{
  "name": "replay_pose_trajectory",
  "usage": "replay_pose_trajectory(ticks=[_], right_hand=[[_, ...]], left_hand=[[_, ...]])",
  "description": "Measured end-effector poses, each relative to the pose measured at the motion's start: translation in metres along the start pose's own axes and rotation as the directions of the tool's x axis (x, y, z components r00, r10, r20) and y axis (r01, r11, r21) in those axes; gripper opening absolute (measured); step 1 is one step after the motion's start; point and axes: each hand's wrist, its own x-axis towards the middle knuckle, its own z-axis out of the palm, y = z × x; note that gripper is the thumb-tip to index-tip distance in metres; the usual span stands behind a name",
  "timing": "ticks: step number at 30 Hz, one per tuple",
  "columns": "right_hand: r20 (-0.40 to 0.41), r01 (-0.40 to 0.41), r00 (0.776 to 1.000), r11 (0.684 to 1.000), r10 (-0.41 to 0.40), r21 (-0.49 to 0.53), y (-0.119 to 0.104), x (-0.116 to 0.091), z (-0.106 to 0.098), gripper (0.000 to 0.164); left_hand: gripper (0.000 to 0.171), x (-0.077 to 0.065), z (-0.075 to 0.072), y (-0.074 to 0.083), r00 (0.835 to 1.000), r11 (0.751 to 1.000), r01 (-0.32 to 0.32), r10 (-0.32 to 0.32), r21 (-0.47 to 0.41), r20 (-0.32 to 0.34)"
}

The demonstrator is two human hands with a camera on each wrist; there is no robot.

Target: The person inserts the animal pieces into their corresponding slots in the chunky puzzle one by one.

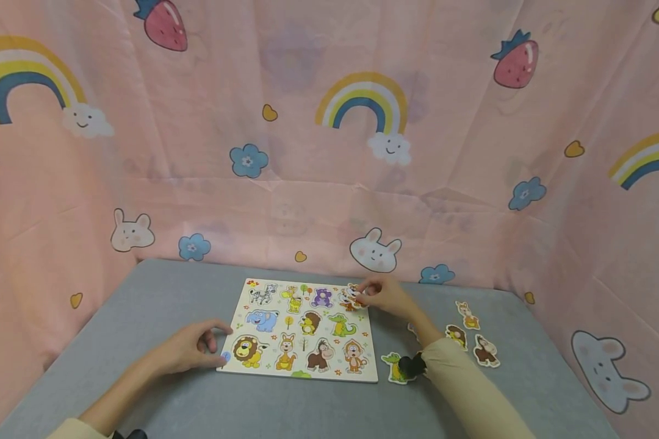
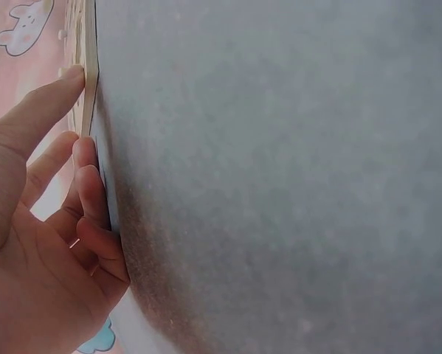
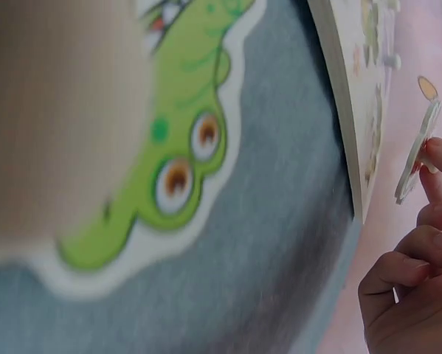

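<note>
A wooden animal puzzle board point(image 1: 277, 372) lies flat on the table. At its left side rests my left hand point(image 1: 189, 347), thumb at the near left corner and index finger by the left edge; the other fingers bend loosely in the left wrist view. Over the board's far right corner my right hand point(image 1: 387, 297) pinches a tiger puzzle piece point(image 1: 349, 295) between thumb and fingertips. That piece stands tilted above the board in the right wrist view. A crocodile piece point(image 1: 393, 368) lies beside the board, partly hidden by a black object at the right wrist.
To the right lie a kangaroo piece point(image 1: 468, 317), a hedgehog piece point(image 1: 457, 336) and a brown horse-like piece point(image 1: 486, 352). Another piece is mostly covered by the right forearm point(image 1: 425, 326). A pink patterned cloth point(image 1: 307, 213) encloses the grey table point(image 1: 187, 402) at the back and sides.
</note>
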Motion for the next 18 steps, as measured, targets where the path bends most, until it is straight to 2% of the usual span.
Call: replay_pose_trajectory(ticks=[8, 15, 18], right_hand=[[0.017, 0.075, 0.997, 0.997, -0.075, -0.024, -0.001, 0.008, 0.011, 0.009], [0.005, -0.010, 1.000, 0.998, 0.010, -0.058, -0.002, 0.013, 0.013, 0.010], [0.011, -0.017, 1.000, 0.998, 0.018, -0.065, -0.003, 0.014, 0.011, 0.011]], left_hand=[[0.054, -0.001, 0.000, 0.000, 1.000, 1.000, 0.008, -0.008, 0.010, 0.000], [0.054, -0.001, 0.000, -0.001, 1.000, 1.000, 0.001, -0.001, 0.007, 0.003], [0.054, 0.000, 0.000, -0.002, 1.000, 1.000, -0.006, 0.006, 0.007, 0.002]])
